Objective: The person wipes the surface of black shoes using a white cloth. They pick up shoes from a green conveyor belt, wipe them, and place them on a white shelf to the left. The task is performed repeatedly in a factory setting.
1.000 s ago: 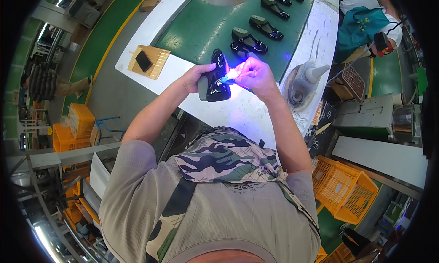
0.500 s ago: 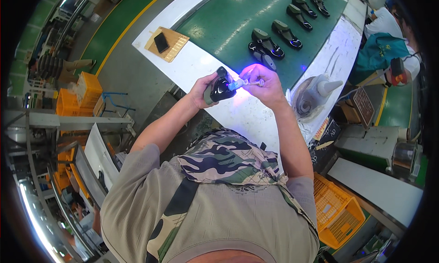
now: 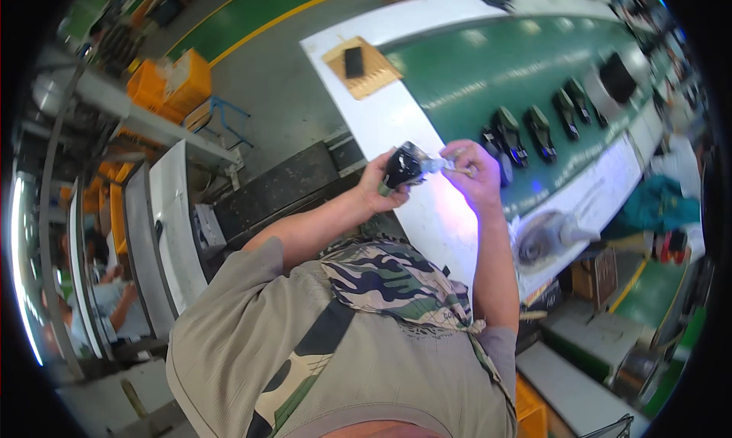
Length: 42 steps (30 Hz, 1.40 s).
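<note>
A glossy black shoe (image 3: 402, 163) on a green last is gripped in my left hand (image 3: 372, 185), its fingers wrapped round it above the white bench edge. My right hand (image 3: 474, 171) is closed on a small pale blue-and-white thing (image 3: 436, 165), which looks like a crumpled cloth or soft tube. That thing's tip touches or nearly touches the shoe; blur hides which. Beyond my right hand, several black shoes (image 3: 540, 135) on green lasts stand in a row on the green conveyor belt (image 3: 473, 80).
A dark phone (image 3: 354, 62) lies on a cardboard sheet (image 3: 377, 73) on the bench's left. A grey dish (image 3: 536, 243) with a pale nozzle-shaped thing sits right of my right forearm. At the right is another person's teal cloth (image 3: 659, 205). Orange crates (image 3: 187, 83) stand back left.
The whole view has swung, so bench and belt appear turned and farther right. The shoe in my left hand is tilted differently. Both hands keep their holds.
</note>
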### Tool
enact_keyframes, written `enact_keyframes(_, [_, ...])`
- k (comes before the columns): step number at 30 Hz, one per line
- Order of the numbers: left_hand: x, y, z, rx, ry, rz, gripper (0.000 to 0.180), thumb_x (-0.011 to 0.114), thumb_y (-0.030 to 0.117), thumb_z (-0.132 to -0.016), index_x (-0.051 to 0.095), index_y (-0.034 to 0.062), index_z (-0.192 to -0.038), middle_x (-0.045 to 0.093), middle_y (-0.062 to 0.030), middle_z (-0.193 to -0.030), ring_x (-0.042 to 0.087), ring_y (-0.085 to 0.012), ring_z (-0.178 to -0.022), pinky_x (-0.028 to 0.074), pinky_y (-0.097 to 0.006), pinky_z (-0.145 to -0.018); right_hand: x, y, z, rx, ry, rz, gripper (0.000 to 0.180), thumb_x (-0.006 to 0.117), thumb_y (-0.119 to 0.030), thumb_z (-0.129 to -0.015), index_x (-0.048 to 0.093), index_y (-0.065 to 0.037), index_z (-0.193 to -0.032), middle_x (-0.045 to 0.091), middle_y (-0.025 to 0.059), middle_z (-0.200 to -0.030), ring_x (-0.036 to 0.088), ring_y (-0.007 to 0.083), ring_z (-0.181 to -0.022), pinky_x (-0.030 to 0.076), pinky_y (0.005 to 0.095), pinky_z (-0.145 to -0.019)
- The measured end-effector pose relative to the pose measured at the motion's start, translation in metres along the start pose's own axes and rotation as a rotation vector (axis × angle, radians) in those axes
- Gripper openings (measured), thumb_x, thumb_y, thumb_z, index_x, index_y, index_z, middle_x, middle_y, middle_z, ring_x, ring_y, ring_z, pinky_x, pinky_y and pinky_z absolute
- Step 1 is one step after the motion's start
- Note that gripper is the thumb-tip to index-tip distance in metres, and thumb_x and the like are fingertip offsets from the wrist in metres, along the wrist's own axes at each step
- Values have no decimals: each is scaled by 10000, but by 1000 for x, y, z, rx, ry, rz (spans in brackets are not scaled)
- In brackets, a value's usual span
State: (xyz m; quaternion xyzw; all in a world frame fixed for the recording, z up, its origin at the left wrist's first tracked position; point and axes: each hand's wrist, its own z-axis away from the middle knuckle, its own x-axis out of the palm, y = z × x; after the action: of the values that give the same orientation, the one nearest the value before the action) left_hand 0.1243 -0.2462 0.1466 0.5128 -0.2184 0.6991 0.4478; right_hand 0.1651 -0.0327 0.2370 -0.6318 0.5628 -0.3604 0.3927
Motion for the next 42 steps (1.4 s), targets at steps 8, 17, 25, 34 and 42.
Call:
enact_keyframes(8, [-32,82,77,281,-230,118,453,517,487,-899,648,101,-1097,689,-142,-936,648,-218,-655,520,-327,-512,69,52,-58,177,23,-187,252,651,128,-722,492,-58,-781,609,137,-1000,563,154,-886,456,284,-811])
enact_keyframes(17, [-112,180,249,828,47,64,409,611,310,-883,583,45,-1193,660,-131,-1108,638,-291,-1037,467,-456,-993,155,139,-86,412,-89,-186,237,669,87,-726,502,-70,-785,594,107,-967,554,142,-820,467,279,-783])
enact_keyframes(25, [-192,260,497,1573,494,150,298,658,264,-859,589,61,-1067,655,-101,-1041,637,-280,-982,486,-460,-958,254,143,-108,602,-252,-225,239,684,78,-722,515,-81,-783,560,21,-803,535,114,-726,452,255,-668])
enact_keyframes(34, [-249,189,753,1114,1965,18,495,831,359,-653,651,130,-1054,664,-37,-980,646,-199,-867,498,-396,-754,280,155,-116,638,-302,-228,239,683,86,-715,521,-77,-780,561,15,-805,519,97,-700,445,244,-659])
enact_keyframes(42, [-329,151,794,-686,2132,-1291,333,470,171,-876,698,45,-1084,590,-191,-1269,593,-349,-1152,460,-482,-977,227,150,-102,606,-220,-97,239,733,36,-695,546,-74,-795,575,17,-819,544,120,-749,454,265,-716])
